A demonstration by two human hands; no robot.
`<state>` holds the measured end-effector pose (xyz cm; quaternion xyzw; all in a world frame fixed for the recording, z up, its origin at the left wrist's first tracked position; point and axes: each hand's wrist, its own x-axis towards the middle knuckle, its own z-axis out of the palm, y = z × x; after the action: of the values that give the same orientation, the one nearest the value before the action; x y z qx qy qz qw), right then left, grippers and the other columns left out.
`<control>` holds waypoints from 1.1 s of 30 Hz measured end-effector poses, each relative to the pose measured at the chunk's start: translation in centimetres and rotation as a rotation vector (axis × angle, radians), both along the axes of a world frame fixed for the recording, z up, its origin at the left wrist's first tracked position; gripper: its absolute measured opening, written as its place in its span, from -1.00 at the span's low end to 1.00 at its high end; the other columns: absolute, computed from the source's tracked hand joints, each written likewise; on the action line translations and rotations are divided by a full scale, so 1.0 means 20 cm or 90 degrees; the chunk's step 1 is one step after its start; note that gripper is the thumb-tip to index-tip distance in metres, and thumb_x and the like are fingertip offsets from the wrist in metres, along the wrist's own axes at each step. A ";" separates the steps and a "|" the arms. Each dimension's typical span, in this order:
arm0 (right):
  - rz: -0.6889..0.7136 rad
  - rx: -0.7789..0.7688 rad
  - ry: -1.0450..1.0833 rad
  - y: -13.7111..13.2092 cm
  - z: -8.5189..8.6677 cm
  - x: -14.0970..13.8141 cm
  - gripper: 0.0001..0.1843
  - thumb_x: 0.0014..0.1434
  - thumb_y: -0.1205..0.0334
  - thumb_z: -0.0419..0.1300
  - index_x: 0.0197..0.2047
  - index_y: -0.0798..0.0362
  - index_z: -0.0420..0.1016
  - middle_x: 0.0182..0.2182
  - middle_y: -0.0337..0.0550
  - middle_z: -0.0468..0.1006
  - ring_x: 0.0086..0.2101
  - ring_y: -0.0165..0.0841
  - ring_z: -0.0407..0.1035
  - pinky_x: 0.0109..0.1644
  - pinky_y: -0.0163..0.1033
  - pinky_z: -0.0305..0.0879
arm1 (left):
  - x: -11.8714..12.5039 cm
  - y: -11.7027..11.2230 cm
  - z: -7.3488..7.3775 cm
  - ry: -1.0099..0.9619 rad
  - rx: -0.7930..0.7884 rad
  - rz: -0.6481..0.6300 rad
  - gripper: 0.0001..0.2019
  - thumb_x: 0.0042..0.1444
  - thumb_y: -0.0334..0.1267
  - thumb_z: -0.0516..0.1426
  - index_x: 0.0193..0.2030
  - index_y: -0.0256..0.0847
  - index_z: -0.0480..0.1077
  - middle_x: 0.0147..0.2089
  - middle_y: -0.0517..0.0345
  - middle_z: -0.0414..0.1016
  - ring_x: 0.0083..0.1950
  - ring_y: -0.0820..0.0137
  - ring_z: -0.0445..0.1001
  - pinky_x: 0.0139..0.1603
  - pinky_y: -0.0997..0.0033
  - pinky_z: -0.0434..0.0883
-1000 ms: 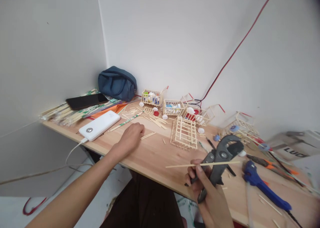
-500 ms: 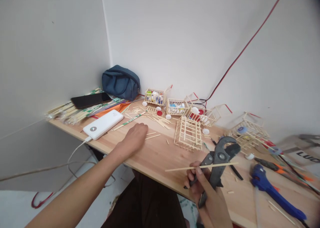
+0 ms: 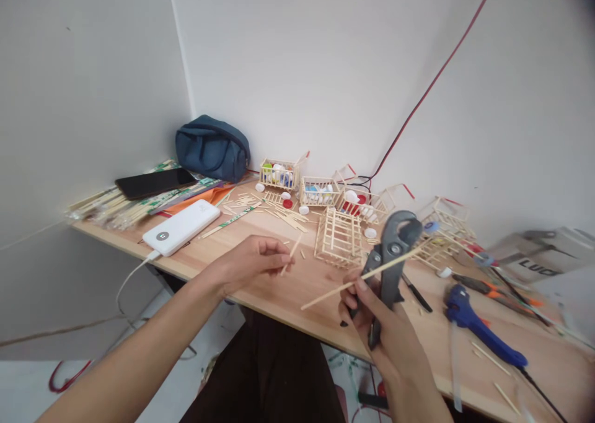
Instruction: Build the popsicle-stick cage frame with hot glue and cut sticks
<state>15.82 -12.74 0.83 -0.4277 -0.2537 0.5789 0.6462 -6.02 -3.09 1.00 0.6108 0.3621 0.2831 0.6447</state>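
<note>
My left hand (image 3: 260, 259) is just above the table's front half, its thumb and fingers pinching a short wooden stick (image 3: 294, 249). In my right hand (image 3: 374, 311) are a black hand cutter (image 3: 393, 262) with a hooked jaw and a longer thin wooden stick (image 3: 325, 296), held crosswise under the thumb. The cutter points up and away from me; its handles are partly hidden by my fingers. Behind the two hands stands a slatted stick basket (image 3: 338, 240). Loose cut sticks (image 3: 288, 217) lie beyond my left hand.
Small stick carts (image 3: 279, 174) with bottle-cap wheels line the wall. On the left are a white power bank (image 3: 181, 226), a phone (image 3: 155, 183), wrapped sticks (image 3: 100, 206) and a blue pouch (image 3: 214, 147). A blue glue gun (image 3: 483, 330) and orange-handled pliers (image 3: 493, 293) lie right.
My left hand has risen off the table and moved right, now with a short stick between its fingers. The long stick in my right hand has tilted, its right end higher. The view has shifted slightly.
</note>
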 end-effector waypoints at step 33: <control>0.007 0.106 -0.273 0.18 0.04 -0.18 -0.68 0.05 0.02 0.34 -0.24 0.06 0.46 -0.53 -0.32 0.39 -0.51 -0.45 0.29 -0.42 -0.31 0.28 | 0.08 -0.18 0.00 -0.077 0.047 0.090 -0.84 0.00 -0.23 0.27 -0.36 -0.31 0.48 -0.37 0.13 0.56 -0.36 0.49 0.40 -0.32 0.52 0.25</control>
<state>12.18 -9.20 1.56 -0.4848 -0.4340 0.4555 0.6075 -4.45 -6.79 0.92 0.5887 0.3537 0.3774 0.6212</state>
